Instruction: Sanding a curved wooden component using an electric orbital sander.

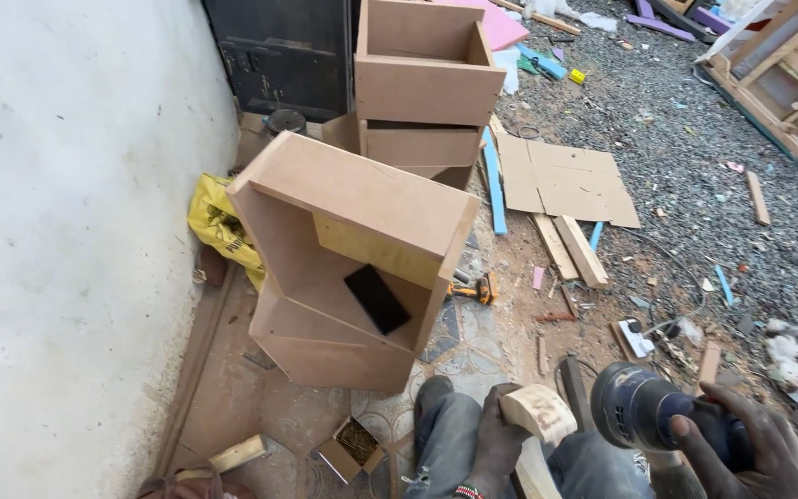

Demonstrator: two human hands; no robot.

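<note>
Gravel and sawdust-strewn ground beside a white wall forms the workplace, seen from above the person's knees. Left hand (496, 444) is clamped around a pale curved block of raw wood (540, 412) resting on the lap, while right hand (741, 444) is wrapped over the top of a dark blue round power sander (634, 405), just beside the block. Beyond them stand brown fibreboard open-fronted boxes (353, 259), a small cardboard box of nails (351, 448), a yellow bag (219, 222) and flat cardboard sheets (565, 180).
</note>
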